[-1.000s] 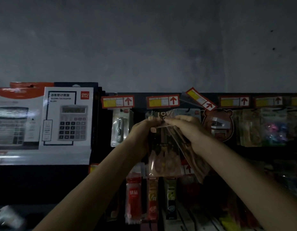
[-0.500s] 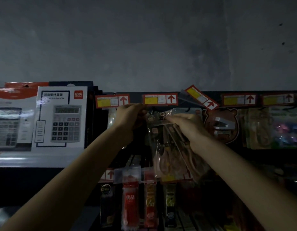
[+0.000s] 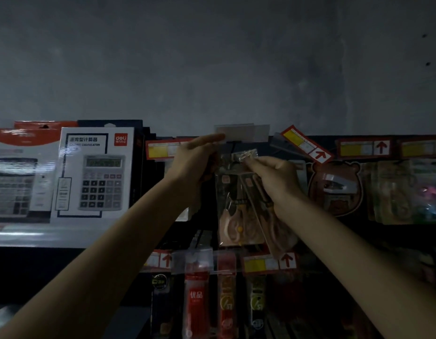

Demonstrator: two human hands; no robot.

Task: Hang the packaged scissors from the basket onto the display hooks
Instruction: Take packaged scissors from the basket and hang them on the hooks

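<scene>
Has flipped the tag [image 3: 241, 132] up with the straight-fingered left hand [image 3: 193, 162], baring the hook [image 3: 231, 146]; pinches the pack [image 3: 236, 211] by its top in the right hand [image 3: 273, 178] just below (threading likely next).

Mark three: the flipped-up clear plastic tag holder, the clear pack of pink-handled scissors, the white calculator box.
flipped-up clear plastic tag holder [image 3: 241, 132]: head view, middle of its face.
clear pack of pink-handled scissors [image 3: 233, 227]: head view, on the handles.
white calculator box [image 3: 102, 189]: head view, printed keypad.
</scene>
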